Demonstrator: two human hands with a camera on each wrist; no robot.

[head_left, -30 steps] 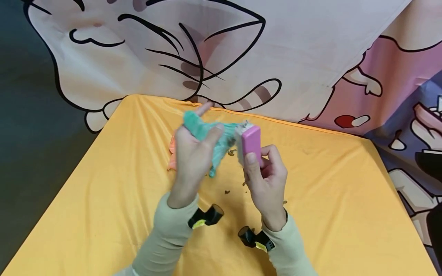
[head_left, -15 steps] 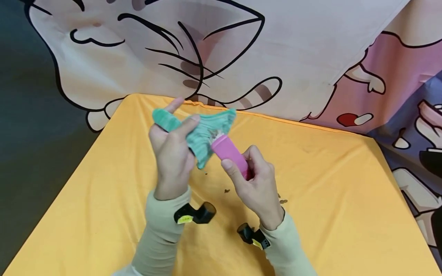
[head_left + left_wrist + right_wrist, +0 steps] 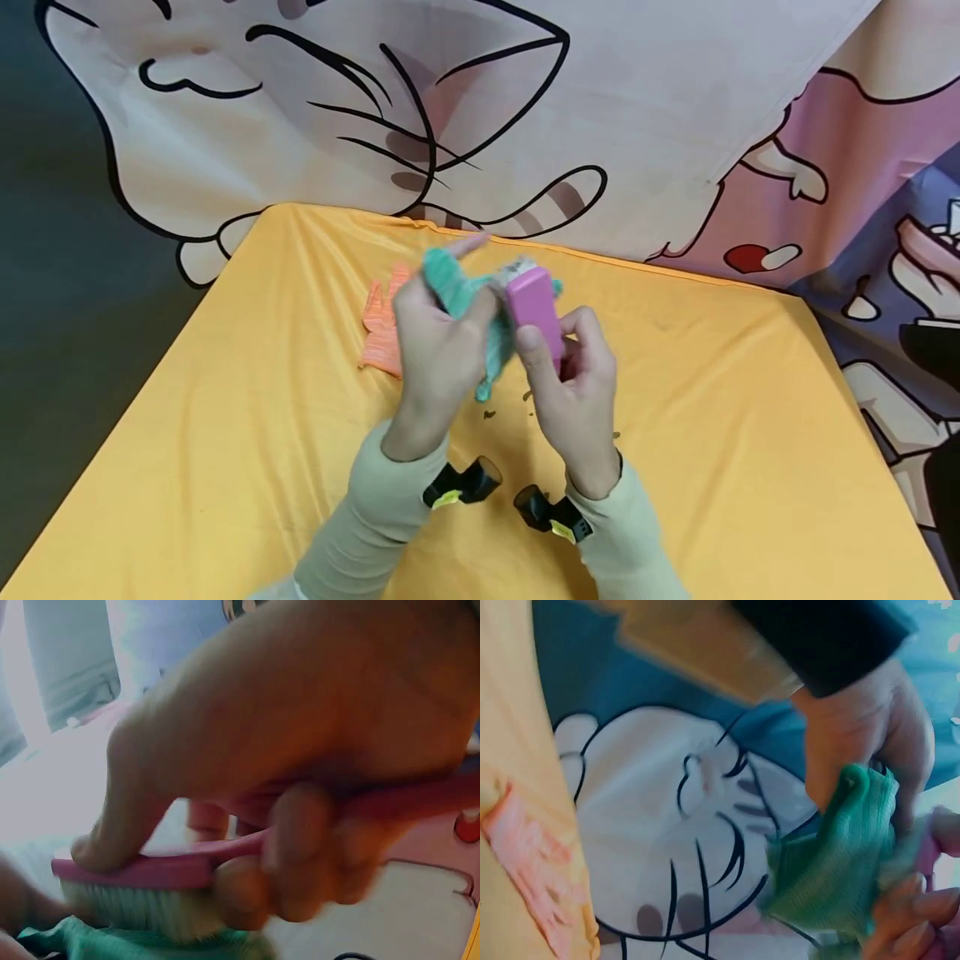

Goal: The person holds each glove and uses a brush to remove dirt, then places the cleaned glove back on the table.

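My left hand (image 3: 442, 354) pinches a green knitted glove (image 3: 450, 283) above the table, thumb on top and one finger pointing away. A pink brush (image 3: 536, 310) with pale bristles is gripped by my right hand (image 3: 573, 392), its thumb along the back. In the left wrist view the bristles (image 3: 150, 907) lie against the green cloth (image 3: 127, 946). From the right wrist, the glove (image 3: 847, 862) hangs from the left hand (image 3: 855, 727), partly blurred. Flat on the table, left of the hands, is an orange glove (image 3: 382, 337), partly covered by the left hand in the head view.
A yellow cloth (image 3: 247, 433) covers the table. Small brown bits (image 3: 489, 414) lie scattered on it below the hands. Behind the far edge hangs a printed cartoon curtain (image 3: 645, 117). Wrist cameras (image 3: 480, 479) stick out inward from both wrists.
The left hand with the green glove swung left, then came back right. The brush tilted over the cloth and now stands more upright. The orange glove, hidden half a second ago, shows again.
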